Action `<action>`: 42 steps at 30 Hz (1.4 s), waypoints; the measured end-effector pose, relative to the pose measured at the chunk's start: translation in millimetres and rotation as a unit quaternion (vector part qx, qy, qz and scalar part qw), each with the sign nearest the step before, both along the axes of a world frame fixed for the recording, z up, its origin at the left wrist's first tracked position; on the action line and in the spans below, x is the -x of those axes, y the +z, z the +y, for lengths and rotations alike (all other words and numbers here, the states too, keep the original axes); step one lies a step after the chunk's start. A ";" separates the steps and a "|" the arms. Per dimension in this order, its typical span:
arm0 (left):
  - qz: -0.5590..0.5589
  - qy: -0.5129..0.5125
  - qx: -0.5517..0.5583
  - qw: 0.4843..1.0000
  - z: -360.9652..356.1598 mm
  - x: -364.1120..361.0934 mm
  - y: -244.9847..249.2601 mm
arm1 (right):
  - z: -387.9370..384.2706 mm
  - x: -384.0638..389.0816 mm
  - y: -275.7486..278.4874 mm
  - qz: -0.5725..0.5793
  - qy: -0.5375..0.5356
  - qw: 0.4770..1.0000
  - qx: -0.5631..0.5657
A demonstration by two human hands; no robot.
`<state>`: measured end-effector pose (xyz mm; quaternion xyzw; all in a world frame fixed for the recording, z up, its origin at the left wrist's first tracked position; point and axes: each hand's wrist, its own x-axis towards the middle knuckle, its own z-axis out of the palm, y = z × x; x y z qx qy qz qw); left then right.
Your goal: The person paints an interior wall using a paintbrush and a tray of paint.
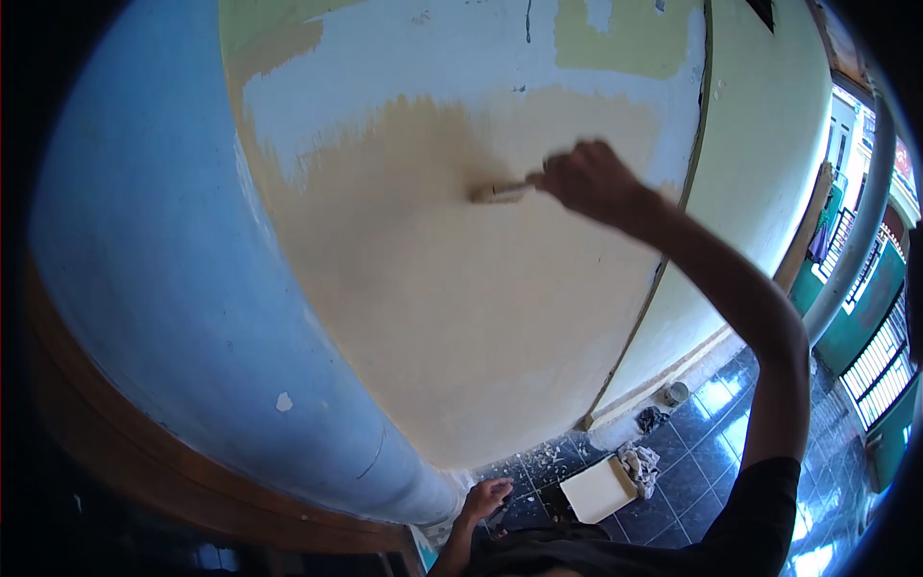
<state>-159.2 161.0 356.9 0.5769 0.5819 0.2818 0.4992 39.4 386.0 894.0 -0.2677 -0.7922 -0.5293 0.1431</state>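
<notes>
My right hand (588, 181) is raised in front of the wall, closed around the handle of a paintbrush (502, 192). The brush points left, its bristle end against the painted wall (452, 288) and slightly blurred. Beige paint covers the middle and lower wall around it. Above lie a ragged whitish band (385, 67) and patches of old yellow-green paint (625, 43). Low down, near the foot of the blue column, is my left hand (487, 499), its fingers loosely bent and apart, with nothing clearly seen in them.
A rounded blue column (192, 250) stands at left. On the dark tiled floor (678, 447) are a cream rectangular tray (598, 489), a crumpled cloth (639, 466), a black crumpled item (652, 419), a small can (676, 393) and paint flakes. A green gate (870, 337) is at right.
</notes>
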 end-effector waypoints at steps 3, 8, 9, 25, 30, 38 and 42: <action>0.012 0.001 -0.016 1.000 -1.8 4.4 -6.0 | 2.4 16.2 81.8 0.033 0.055 0.997 -0.031; -0.004 0.001 -0.027 1.000 -4.7 7.4 -23.2 | -16.7 25.4 95.0 0.090 0.143 0.959 -0.229; -0.012 0.003 -0.022 1.000 -4.7 8.1 -23.5 | -13.0 21.9 81.7 0.092 0.189 0.945 -0.252; 0.003 -0.001 -0.013 1.000 -6.3 10.1 -30.3 | -23.4 38.3 97.8 0.110 0.095 0.976 -0.160; -0.005 0.005 -0.012 1.000 -9.0 11.9 -27.4 | -13.9 50.1 -6.2 0.032 0.088 0.956 -0.277; 0.006 -0.009 -0.024 1.000 -7.5 11.5 -27.6 | -13.7 41.8 34.5 0.115 0.046 0.990 0.072; 0.024 -0.005 -0.022 0.999 -2.2 17.4 -26.5 | -26.9 37.6 89.2 0.098 0.109 0.980 -0.138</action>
